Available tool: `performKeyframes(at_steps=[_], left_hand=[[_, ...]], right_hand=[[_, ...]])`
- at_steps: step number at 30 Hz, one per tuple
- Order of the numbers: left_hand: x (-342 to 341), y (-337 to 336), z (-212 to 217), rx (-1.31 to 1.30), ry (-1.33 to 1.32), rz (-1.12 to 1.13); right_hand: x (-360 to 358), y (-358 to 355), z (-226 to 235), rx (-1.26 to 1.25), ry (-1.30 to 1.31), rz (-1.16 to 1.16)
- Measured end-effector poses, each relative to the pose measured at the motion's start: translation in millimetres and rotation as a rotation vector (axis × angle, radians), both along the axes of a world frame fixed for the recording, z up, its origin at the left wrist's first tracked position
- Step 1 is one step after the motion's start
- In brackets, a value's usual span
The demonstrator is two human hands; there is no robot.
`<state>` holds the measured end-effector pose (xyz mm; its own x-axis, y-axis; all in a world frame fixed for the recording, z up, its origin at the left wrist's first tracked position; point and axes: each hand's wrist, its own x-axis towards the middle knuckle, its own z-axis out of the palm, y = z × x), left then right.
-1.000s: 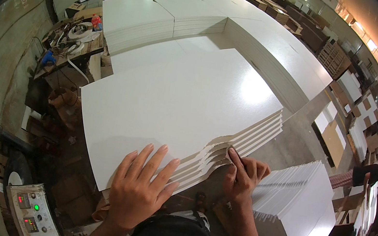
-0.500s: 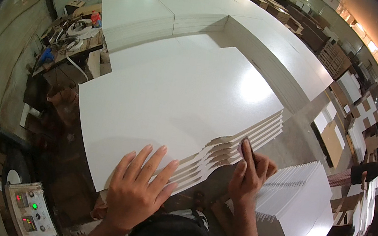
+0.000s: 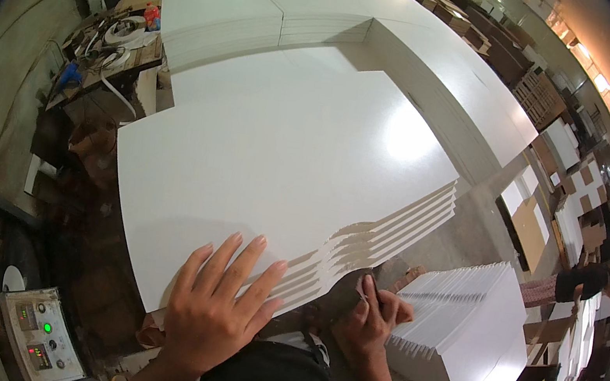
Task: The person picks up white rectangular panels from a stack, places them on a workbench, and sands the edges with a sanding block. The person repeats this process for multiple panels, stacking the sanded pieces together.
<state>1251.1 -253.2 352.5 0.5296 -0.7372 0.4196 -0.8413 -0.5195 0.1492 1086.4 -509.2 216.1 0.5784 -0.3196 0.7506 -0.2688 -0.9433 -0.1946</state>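
Evidently the left hand (image 3: pixel 217 313) lies flat, fingers spread, pressing the top of the white board stack (image 3: pixel 275 178) that fills the centre of the frame. The right hand (image 3: pixel 373 317), lower centre-right, is curled at the stack's near edge, where the sheets fan into stepped bundles. To do this well, I judge the flat palm should pin the upper sheets while the right fingers keep each bundle squared. Whether the right hand truly pinches a sheet is hidden beneath the overhang. A second white stack (image 3: pixel 479 343) sits at lower right; the control box (image 3: pixel 40 336) at lower left is partly cut off.
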Motion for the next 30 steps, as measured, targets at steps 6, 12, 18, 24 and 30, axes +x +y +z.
performKeyframes(at_steps=[6,12,18,24,30], left_hand=[[-0.1,1.2,2.1,0.063,0.004,-0.050],[2.6,5.3,-2.7,0.054,0.058,-0.077],[4.3,4.5,-4.9,0.050,0.053,-0.074],[3.2,3.9,0.2,0.046,0.032,-0.068],[3.7,5.8,-1.2,0.007,0.071,-0.062]], right_hand=[[66.2,-12.9,59.9,-0.086,0.022,-0.045],[50.3,-2.4,8.7,-0.184,0.054,-0.098],[3.6,1.1,5.3,-0.047,0.039,-0.093],[53.1,-16.6,52.8,-0.098,0.125,-0.030],[25.2,-7.1,51.6,-0.096,0.152,0.014]])
